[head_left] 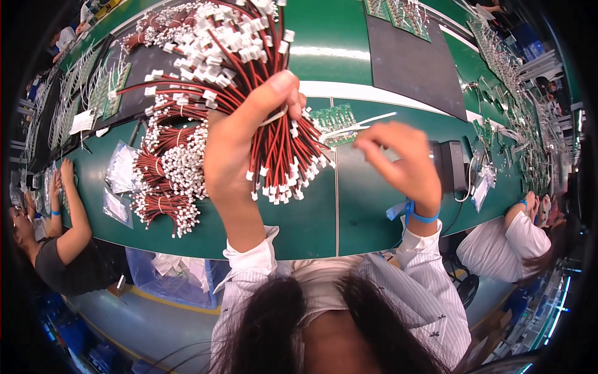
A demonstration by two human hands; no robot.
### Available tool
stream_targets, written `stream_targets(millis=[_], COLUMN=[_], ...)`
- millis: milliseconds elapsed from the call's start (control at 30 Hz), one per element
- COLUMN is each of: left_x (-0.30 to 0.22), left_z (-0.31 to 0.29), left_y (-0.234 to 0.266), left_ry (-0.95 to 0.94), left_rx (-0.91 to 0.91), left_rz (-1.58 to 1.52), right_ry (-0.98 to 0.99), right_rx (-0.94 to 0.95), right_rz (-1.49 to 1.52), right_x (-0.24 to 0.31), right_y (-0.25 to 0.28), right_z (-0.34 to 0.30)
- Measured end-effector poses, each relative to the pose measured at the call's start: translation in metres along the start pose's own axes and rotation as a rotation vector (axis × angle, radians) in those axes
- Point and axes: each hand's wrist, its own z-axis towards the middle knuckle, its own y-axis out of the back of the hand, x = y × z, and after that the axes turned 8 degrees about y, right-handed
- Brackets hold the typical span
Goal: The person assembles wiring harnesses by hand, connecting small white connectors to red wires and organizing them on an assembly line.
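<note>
Bright glare streaks the green worktop, the right-hand fingers blur, and dark edges bend.

Workbench — green | floor — grey-blue, yellow line | light strip, right

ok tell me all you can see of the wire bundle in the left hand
The wire bundle is many thin red and dark wires, apparently plastic-coated, with white plugs at both ends. A pale band cinches its middle, and both ends fan out. The left hand grips it roughly upright above the green table; the right hand is apart from it.
</note>
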Motion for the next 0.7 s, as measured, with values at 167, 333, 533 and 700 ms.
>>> stream_targets(millis=[167,333,533,700], left_x=[0.000,0.015,0.019,0.021], left_z=[-0.001,-0.005,-0.004,-0.005], left_y=[-0.006,-0.011,-0.015,-0.019], left_ry=[0.180,0.280,0.231,0.199], left_rx=[0.150,0.177,0.221,0.255], left_rz=[0.468,0.305,0.338,0.345], right_ry=[0.060,0.132,0.163,0.288], right_rx=[-0.457,-0.389,-0.583,-0.575], right_rz=[0.218,0.326,0.812,0.654], right_x=[0.030,0.027,0.030,0.023], right_y=[0.011,0.012,0.014,0.023], right_z=[0.035,0.037,0.030,0.032])
